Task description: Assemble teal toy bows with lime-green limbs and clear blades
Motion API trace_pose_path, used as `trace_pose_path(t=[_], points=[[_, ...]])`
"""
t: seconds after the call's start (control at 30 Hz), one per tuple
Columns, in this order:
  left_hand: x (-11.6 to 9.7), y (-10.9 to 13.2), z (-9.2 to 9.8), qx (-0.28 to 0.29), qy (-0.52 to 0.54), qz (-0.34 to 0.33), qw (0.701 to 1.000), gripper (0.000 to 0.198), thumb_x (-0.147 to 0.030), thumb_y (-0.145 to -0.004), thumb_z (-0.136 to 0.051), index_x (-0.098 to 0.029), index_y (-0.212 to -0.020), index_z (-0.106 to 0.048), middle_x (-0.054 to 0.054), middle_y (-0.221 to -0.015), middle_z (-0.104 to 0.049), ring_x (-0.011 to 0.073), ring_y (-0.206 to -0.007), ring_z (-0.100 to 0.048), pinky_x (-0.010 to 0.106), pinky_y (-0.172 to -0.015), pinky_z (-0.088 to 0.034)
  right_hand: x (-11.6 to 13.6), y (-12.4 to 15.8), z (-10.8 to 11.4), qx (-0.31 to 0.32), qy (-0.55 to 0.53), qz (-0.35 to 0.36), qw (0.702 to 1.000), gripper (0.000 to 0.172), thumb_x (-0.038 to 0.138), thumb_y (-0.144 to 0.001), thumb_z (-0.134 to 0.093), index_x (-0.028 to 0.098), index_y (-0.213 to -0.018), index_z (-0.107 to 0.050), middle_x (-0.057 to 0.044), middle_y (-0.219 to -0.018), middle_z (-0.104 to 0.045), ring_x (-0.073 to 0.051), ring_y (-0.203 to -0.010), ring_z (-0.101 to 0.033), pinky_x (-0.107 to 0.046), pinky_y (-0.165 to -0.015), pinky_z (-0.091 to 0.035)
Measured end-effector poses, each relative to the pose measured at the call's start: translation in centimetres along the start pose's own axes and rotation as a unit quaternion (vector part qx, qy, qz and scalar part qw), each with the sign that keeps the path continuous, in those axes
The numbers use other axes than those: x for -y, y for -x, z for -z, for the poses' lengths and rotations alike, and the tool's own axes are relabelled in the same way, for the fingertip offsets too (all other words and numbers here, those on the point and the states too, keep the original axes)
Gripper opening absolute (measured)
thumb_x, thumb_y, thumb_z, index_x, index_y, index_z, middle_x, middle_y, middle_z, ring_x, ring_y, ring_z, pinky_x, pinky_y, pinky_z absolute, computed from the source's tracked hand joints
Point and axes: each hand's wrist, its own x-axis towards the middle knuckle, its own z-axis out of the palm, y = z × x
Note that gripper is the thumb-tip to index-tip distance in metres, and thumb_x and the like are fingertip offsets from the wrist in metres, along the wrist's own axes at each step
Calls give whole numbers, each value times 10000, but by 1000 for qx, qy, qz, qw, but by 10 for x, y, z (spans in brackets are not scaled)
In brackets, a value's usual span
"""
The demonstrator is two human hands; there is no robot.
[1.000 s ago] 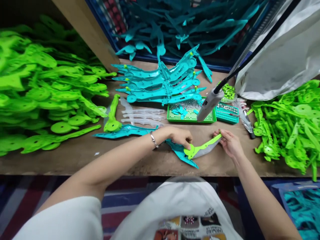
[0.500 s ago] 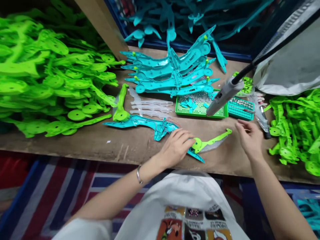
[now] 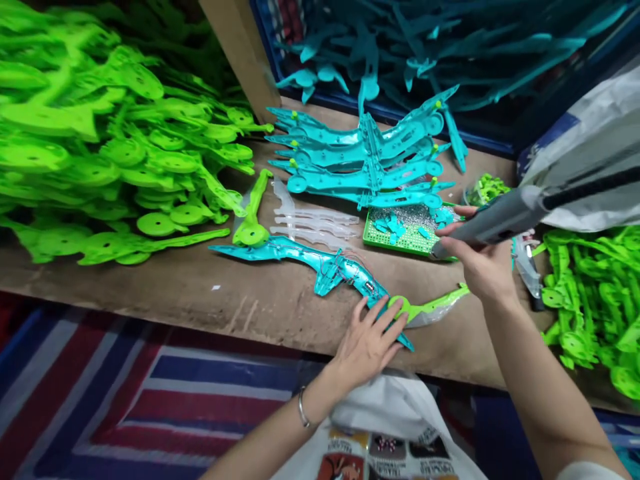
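Observation:
A long teal plastic toy shell point(image 3: 320, 263) with wires inside lies on the wooden bench point(image 3: 260, 300). A lime green lever piece point(image 3: 425, 308) with a clear blade rests on the shell's right end. My left hand point(image 3: 369, 343) lies flat on that end, fingers spread, pressing the green disc and teal tip. My right hand point(image 3: 483, 263) is wrapped around a grey powered screwdriver point(image 3: 500, 220) that hangs from a black cable. Its tip is over the green tray point(image 3: 400, 241), above and to the right of the lever piece.
Heaps of lime green parts lie at left point(image 3: 110, 153) and right point(image 3: 595, 287). Stacked teal shells point(image 3: 365, 160) and clear blades point(image 3: 310, 223) sit behind the work spot, and a white bag point(image 3: 590, 140) at right. A striped cloth point(image 3: 150, 393) lies below the bench edge.
My right hand left the green lever's tip, rose and took hold of the hanging screwdriver. My left hand slid back and flattened on the shell. The view shifted left.

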Motion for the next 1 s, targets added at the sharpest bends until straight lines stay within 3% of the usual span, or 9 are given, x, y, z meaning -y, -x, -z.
trace_pose_path(t=[0.17,0.23,0.43,0.63,0.8,1.0], points=[[-1,0,-3,-7,-25,20,999,490,-327,-985,-552,-287,-1471,-508,66,-1586,-456,294,-1434,-425,562,-1187,-257,-19,-19,-3,-159,-67,86,981,249,342,-800,-750,225,-997,-653,63,-594,-608,-136,-550,-613,-307,-633,-536],[-2,0,-5,-10,-30,19,999,492,-323,-981,-562,-321,-1469,-506,52,-1589,-454,293,-1425,-438,562,-1182,-273,-32,-25,-12,-181,-97,100,974,248,373,-807,-737,231,-980,-630,73,-565,-576,-140,-522,-599,-309,-607,-529],[0,4,-12,-40,-32,17,999,450,-259,-951,-598,-312,-1398,-574,65,-1587,-455,306,-1449,-419,586,-1190,-278,-58,-30,-30,-158,-121,81,977,275,415,-796,-742,247,-957,-595,80,-562,-556,-145,-513,-589,-316,-603,-527],[0,2,-9,-17,-40,8,999,435,-240,-953,-590,-360,-1371,-583,50,-1621,-403,324,-1460,-406,607,-1157,-309,-65,-32,-33,-142,-69,47,986,301,497,-815,-705,258,-966,-602,70,-575,-552,-166,-546,-609,-349,-642,-547],[-1,3,-6,-21,-47,-1,999,591,-205,-923,-622,-415,-1459,-493,88,-1613,-407,346,-1461,-406,622,-1158,-295,-68,-34,-34,-144,-63,43,987,276,477,-813,-705,262,-943,-592,72,-563,-545,-164,-531,-600,-347,-623,-541],[-4,2,-5,10,-46,2,999,564,-395,-942,-634,-418,-1480,-466,115,-1615,-395,369,-1464,-393,648,-1160,-291,-69,-38,-38,-111,-71,52,990,276,453,-777,-740,251,-879,-581,78,-551,-536,-150,-494,-575,-329,-572,-512]])
